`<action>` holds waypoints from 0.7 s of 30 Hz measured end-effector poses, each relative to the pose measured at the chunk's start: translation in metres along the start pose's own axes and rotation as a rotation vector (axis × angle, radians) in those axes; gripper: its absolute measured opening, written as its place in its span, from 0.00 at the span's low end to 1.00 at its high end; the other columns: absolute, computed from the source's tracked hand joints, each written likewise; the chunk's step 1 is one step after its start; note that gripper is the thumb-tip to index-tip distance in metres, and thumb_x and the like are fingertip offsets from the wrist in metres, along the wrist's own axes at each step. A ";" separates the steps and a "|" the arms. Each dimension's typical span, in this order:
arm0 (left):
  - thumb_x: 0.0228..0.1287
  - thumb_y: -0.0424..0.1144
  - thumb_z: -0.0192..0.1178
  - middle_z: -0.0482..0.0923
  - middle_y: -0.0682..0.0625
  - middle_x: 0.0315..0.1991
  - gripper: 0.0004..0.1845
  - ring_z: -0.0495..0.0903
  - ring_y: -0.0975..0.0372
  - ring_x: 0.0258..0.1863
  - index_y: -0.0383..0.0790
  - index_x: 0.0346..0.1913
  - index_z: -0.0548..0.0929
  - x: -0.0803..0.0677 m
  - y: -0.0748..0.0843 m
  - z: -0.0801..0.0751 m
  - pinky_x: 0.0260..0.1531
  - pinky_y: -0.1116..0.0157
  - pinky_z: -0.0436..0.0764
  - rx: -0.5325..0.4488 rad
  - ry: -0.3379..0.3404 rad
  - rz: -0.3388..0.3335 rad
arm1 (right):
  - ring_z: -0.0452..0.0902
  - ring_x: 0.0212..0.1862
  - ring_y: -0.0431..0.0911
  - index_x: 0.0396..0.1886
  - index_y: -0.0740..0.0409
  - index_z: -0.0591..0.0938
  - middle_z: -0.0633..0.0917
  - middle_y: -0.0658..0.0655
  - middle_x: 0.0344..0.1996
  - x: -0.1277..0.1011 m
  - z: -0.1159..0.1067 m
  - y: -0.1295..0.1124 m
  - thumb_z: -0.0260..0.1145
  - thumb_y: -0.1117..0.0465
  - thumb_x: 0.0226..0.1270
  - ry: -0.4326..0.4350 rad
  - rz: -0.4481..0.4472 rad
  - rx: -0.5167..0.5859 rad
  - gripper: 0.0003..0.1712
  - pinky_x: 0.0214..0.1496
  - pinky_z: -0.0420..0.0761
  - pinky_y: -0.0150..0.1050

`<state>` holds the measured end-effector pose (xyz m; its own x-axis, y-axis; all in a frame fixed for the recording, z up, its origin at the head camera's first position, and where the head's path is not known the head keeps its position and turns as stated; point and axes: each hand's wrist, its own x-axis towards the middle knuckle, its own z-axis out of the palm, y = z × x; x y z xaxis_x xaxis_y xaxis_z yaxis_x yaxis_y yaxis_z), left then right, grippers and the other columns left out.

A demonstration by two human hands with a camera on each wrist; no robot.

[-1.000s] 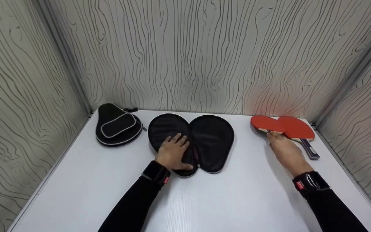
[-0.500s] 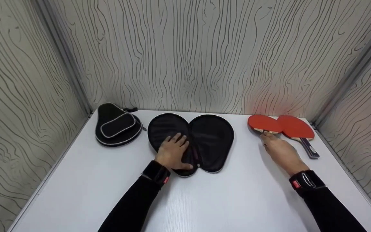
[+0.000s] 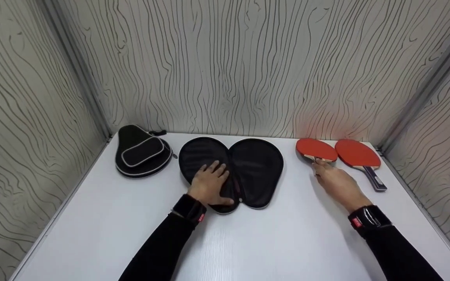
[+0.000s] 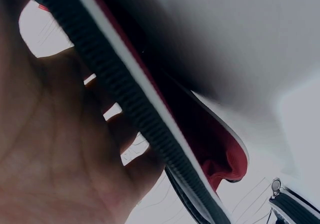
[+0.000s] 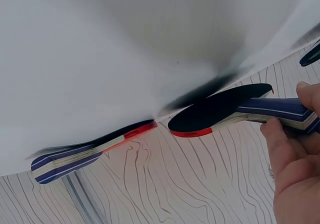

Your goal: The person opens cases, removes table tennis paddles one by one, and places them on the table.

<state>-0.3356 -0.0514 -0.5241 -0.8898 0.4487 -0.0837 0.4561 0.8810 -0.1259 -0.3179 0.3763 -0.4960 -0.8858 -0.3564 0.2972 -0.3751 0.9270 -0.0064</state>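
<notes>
At the right of the table, I see a table-tennis paddle, handle part-hidden by the gripping right hand, left hand spread over an open paddle case, perhaps pressing.

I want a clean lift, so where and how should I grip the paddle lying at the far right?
Probably best by its handle, coming from the person's near side and closing across its long edges: it is slim, uncovered and points toward the near right, while the broad red blade lies close to the back wall.
</notes>
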 end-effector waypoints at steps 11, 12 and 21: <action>0.69 0.88 0.63 0.61 0.51 0.97 0.62 0.57 0.52 0.98 0.53 0.94 0.68 0.011 -0.007 0.019 0.97 0.46 0.64 -0.019 0.045 0.030 | 0.97 0.55 0.69 0.62 0.70 0.89 0.95 0.72 0.52 0.003 0.009 0.016 0.77 0.73 0.77 -0.227 0.081 0.091 0.17 0.52 0.98 0.65; 0.69 0.88 0.62 0.61 0.51 0.97 0.62 0.57 0.51 0.98 0.53 0.95 0.68 0.015 -0.009 0.025 0.97 0.45 0.64 -0.032 0.053 0.037 | 0.96 0.55 0.70 0.62 0.70 0.89 0.95 0.72 0.53 0.002 0.009 0.017 0.77 0.74 0.77 -0.231 0.073 0.090 0.17 0.52 0.98 0.65; 0.67 0.86 0.67 0.61 0.49 0.97 0.64 0.56 0.50 0.99 0.50 0.94 0.68 0.013 -0.010 0.022 0.97 0.43 0.63 -0.082 0.039 0.038 | 0.97 0.49 0.66 0.53 0.71 0.87 0.93 0.77 0.57 -0.008 0.004 0.026 0.76 0.76 0.75 -0.251 0.002 0.060 0.11 0.43 0.98 0.58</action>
<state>-0.3511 -0.0583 -0.5460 -0.8725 0.4863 -0.0480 0.4882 0.8717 -0.0415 -0.3213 0.4025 -0.5026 -0.9240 -0.3790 0.0508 -0.3818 0.9219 -0.0655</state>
